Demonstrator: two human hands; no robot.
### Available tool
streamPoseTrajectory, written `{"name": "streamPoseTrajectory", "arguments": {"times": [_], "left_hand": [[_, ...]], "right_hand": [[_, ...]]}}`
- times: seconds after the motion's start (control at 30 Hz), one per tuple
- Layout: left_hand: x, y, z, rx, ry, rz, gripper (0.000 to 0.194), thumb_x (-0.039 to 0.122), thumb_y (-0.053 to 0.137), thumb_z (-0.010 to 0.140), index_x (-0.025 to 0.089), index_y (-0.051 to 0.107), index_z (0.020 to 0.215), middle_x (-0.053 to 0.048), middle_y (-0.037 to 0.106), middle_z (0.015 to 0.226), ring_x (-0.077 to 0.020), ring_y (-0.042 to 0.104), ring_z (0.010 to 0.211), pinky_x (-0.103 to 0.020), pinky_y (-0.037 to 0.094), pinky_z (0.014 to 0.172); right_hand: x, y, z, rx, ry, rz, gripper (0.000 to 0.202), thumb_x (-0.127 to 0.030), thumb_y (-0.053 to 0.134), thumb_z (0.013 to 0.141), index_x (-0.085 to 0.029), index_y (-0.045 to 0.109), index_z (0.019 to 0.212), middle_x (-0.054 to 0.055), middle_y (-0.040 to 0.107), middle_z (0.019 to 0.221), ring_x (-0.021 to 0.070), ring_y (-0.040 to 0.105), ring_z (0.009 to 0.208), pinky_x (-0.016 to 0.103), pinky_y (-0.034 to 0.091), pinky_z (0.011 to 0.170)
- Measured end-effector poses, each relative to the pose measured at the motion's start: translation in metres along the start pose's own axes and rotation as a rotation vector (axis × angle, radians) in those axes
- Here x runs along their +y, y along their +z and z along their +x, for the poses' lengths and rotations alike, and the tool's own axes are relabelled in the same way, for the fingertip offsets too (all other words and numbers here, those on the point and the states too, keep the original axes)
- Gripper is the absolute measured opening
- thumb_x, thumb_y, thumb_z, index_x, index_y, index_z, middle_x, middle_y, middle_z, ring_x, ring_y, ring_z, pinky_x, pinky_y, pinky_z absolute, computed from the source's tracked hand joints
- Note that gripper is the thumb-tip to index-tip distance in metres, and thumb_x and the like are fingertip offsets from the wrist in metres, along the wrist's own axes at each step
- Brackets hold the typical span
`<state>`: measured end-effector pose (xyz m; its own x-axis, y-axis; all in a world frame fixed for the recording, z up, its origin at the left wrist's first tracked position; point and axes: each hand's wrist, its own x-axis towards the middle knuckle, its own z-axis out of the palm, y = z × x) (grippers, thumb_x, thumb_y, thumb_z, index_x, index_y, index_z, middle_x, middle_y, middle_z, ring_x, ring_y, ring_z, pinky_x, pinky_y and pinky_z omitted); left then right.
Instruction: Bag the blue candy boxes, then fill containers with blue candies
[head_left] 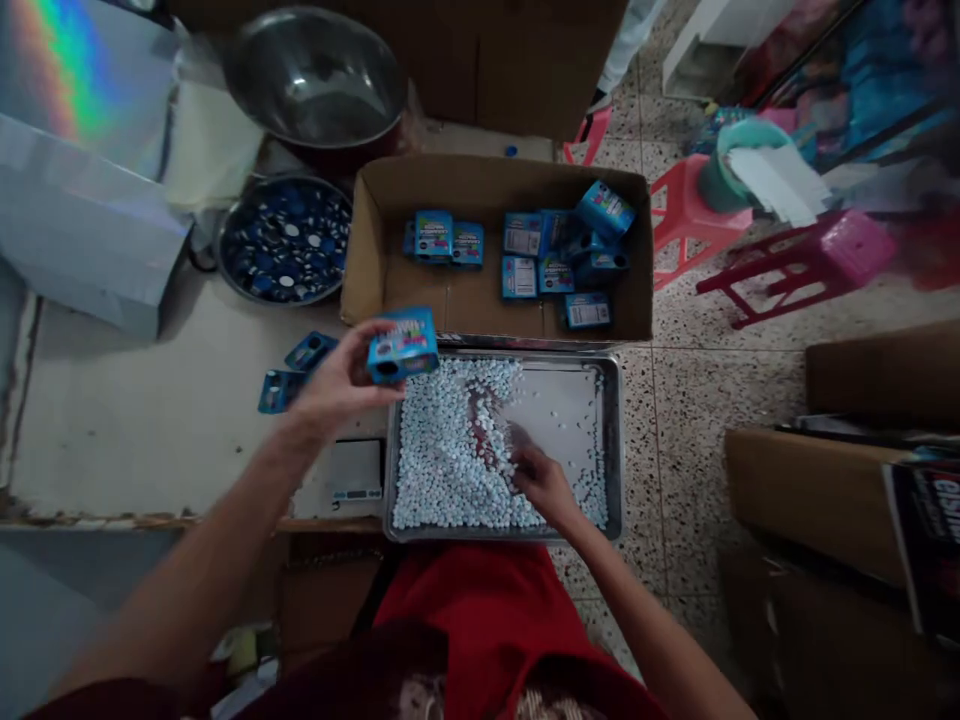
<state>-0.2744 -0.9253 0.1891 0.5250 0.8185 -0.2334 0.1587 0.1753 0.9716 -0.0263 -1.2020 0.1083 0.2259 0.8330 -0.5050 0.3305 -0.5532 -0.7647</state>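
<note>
My left hand [349,375] is closed around a small blue printed box [405,345], held above the upper left corner of the metal tray [616,440]. A dark oval shows on the box's near side. Small pale blue and white pellets [442,460], perhaps candies, cover mostly the tray's left and middle. Down among them, my right hand [541,482] is closed, its fingers partly hidden and blurred, on what looks like a reddish scoop [480,425] partly covered with pellets. A small digital scale [356,468] sits left of the tray.
Beyond the tray, an open cardboard box [405,170] holds several blue boxes. More blue boxes [281,390] lie on the table to the left. A bowl of blue and white pieces [289,240] and a large metal bowl [319,80] stand behind. Plastic stools [694,210] are at right.
</note>
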Motion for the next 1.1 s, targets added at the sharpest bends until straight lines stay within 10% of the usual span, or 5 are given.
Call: {"name": "streamPoseTrajectory", "arguments": {"times": [0.1,0.27,0.67,0.9,1.1], "left_hand": [[-0.07,0.03,-0.038,0.248,-0.085,-0.058,0.074,0.041,0.091,0.057,0.025,0.058,0.121,-0.005,0.068,0.109,-0.0195,0.069,0.079,-0.029,0.06,0.057],[-0.137,0.061,-0.055,0.259,-0.153,0.007,0.062,0.043,0.085,0.068,0.026,0.062,0.123,0.002,0.063,0.082,-0.0105,0.052,0.05,-0.025,0.047,0.046],[-0.155,0.049,-0.073,0.137,0.039,0.422,0.053,0.018,0.058,0.085,0.03,0.062,0.136,-0.003,0.067,0.092,-0.0204,0.062,0.079,-0.033,0.05,0.077],[-0.153,0.044,-0.084,0.193,0.095,0.823,0.042,0.035,0.076,0.08,0.026,0.07,0.121,-0.011,0.066,0.099,-0.0325,0.063,0.094,-0.044,0.049,0.084],[-0.147,0.03,-0.037,-0.277,0.416,0.87,0.079,0.034,0.091,0.058,0.017,0.059,0.128,-0.02,0.052,0.14,-0.0389,0.049,0.129,-0.049,0.041,0.108]], "right_hand": [[-0.019,-0.012,-0.018,-0.027,0.023,-0.015,0.021,-0.022,0.055,0.078,-0.019,0.063,0.097,-0.003,0.06,0.07,0.0148,0.057,0.067,0.023,0.044,0.064],[-0.058,-0.024,-0.028,-0.159,-0.021,-0.031,0.021,-0.022,0.055,0.08,-0.018,0.066,0.099,-0.004,0.059,0.068,0.0128,0.055,0.064,0.022,0.041,0.061],[-0.115,-0.011,0.023,-0.368,-0.085,-0.336,0.026,-0.009,0.052,0.071,-0.016,0.071,0.088,-0.005,0.06,0.061,0.0107,0.053,0.059,0.02,0.033,0.057],[-0.137,0.01,0.046,-0.333,-0.11,-0.586,0.018,-0.013,0.063,0.072,-0.017,0.075,0.084,-0.003,0.063,0.063,0.0106,0.053,0.059,0.021,0.029,0.056],[-0.16,0.035,0.069,-0.354,-0.142,-0.948,0.016,-0.03,0.069,0.082,-0.016,0.076,0.08,0.002,0.066,0.069,0.0122,0.056,0.063,0.023,0.027,0.059]]}}
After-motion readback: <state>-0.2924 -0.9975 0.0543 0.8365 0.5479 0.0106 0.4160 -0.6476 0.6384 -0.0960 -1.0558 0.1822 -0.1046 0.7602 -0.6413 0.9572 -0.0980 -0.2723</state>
